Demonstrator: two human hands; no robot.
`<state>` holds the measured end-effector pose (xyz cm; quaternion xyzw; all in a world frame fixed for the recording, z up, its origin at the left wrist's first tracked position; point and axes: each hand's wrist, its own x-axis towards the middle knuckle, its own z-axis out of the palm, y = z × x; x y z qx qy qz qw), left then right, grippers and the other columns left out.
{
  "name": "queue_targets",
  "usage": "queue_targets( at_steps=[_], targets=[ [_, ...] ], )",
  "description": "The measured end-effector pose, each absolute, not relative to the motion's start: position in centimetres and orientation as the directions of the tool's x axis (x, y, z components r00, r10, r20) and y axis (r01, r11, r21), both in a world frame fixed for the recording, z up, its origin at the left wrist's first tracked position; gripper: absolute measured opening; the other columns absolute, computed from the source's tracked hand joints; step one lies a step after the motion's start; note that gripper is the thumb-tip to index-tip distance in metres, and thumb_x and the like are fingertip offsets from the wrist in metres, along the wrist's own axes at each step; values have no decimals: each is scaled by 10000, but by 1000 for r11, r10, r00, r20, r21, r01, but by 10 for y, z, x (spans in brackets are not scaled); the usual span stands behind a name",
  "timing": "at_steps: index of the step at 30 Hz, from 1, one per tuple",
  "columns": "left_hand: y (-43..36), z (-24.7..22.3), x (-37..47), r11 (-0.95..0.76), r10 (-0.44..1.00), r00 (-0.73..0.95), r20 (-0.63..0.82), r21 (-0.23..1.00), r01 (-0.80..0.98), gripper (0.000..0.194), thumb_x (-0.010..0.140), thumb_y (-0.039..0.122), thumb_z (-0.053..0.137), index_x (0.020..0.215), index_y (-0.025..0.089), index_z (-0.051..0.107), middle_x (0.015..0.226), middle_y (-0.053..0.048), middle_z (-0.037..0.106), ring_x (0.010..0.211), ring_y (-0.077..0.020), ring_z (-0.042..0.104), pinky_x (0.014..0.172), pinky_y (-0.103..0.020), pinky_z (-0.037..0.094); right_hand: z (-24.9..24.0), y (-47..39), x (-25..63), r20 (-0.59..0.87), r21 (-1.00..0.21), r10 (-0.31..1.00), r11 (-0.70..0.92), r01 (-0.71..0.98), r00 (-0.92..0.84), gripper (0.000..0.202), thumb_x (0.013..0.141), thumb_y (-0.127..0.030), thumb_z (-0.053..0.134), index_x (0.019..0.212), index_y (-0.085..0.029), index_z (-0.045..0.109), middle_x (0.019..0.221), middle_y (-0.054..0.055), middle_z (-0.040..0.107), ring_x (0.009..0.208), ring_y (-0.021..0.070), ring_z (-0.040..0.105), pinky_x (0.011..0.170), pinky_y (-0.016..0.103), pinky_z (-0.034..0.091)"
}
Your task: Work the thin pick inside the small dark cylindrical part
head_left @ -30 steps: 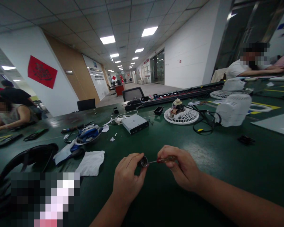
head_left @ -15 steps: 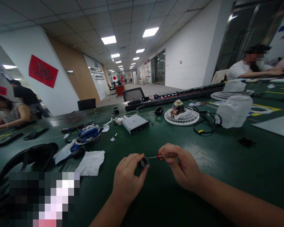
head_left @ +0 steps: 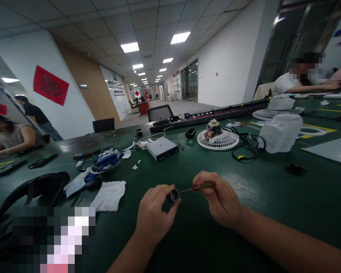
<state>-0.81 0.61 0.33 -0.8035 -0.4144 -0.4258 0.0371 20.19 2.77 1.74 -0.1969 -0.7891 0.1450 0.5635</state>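
Round part (head_left: 175, 195): lower centre of the frame
Screwdriver (head_left: 204, 186): just right, tip near that part
Left hand (head_left: 152, 208): pinching the round part
Right hand (head_left: 223, 203): gripping the screwdriver
Grey box (head_left: 161, 147): centre of the frame, beyond both hands

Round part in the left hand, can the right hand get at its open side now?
Probably yes: the left hand pinches the round part by its edge, leaving the open side uncovered; the right hand points the screwdriver toward it.
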Motion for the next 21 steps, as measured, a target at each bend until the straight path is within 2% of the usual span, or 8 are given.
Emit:
queue_targets(
  at_steps=[2,6,11,16,21],
  targets=[
    [6,3,-8,-663,637,313,704,293,689,316,826,177,708,1132,194,628,1042,-74,714,941,-236,681,813,-414,576,18,28,201,836,-453,471,882,130,-282,180,1049,-317,351,1054,-218,500,803,22,565,670,152,543,611,298,438],
    [5,3,-10,-656,635,308,708,284,700,315,825,175,701,1132,191,629,1037,-78,715,934,-237,683,803,-414,577,19,27,200,853,-412,382,911,-9,-356,206,1050,-330,341,1066,-209,507,822,32,571,697,158,568,614,297,457],
    [5,5,-10,-662,620,298,726,280,695,295,836,187,691,1125,192,629,1028,-86,715,926,-238,683,802,-423,576,19,28,201,845,-426,423,902,66,-327,183,1046,-316,351,1066,-218,505,805,24,563,671,157,557,596,300,455],
    [6,4,-10,-662,621,296,726,283,694,305,818,174,702,1114,194,634,1022,-79,719,924,-240,684,803,-421,574,20,28,199,855,-411,365,910,-51,-369,212,1047,-326,336,1104,-222,512,830,36,578,715,170,580,623,317,489],
    [6,4,-10,-658,622,293,726,283,698,296,822,188,709,1110,198,642,1013,-68,721,912,-231,684,795,-402,568,19,28,201,846,-407,411,909,89,-339,185,1044,-311,348,1066,-221,509,822,32,573,690,164,567,615,310,464]
  ],
)
